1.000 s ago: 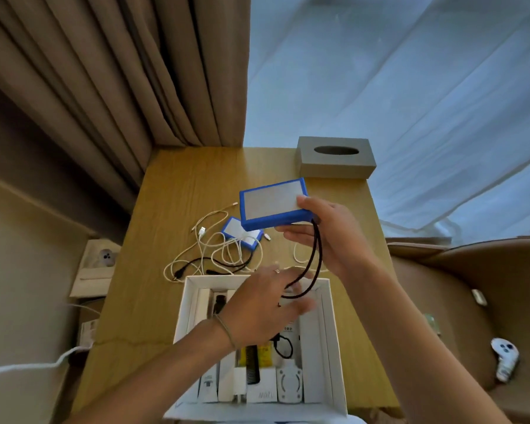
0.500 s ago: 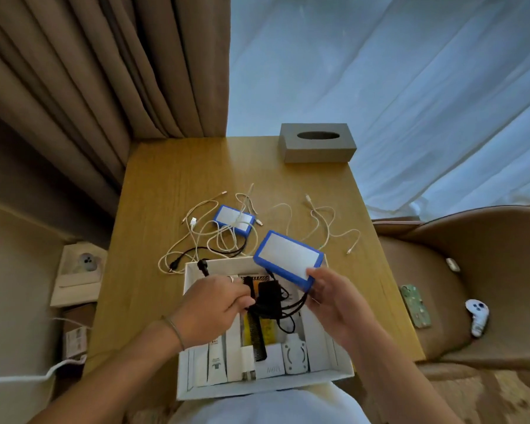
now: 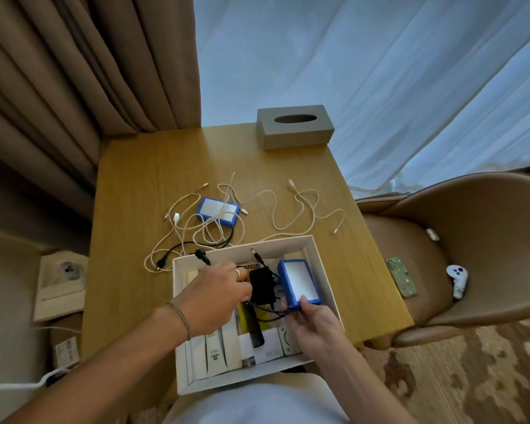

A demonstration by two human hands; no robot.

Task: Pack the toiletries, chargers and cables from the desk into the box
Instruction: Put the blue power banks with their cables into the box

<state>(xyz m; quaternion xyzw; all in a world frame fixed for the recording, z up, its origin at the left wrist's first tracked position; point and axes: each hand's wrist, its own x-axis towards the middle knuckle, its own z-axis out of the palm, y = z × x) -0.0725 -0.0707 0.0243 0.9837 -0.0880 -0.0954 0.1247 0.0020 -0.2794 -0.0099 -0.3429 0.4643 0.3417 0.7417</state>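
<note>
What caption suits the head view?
Right hand lowers a blue battery pack into the white box; left hand tucks cables.

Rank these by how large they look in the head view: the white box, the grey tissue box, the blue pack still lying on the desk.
1. white box, clearly largest
2. grey tissue box
3. blue pack on the desk, smallest

The white box sits nearest the camera, which exaggerates its lead.

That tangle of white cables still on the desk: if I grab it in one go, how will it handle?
The white cables look thin and floppy, so loose ends will probably dangle and trail. They loop over the small blue pack and cross a black cable, so both may drag along. The separate white cable to the right likely needs its own grab.
</note>
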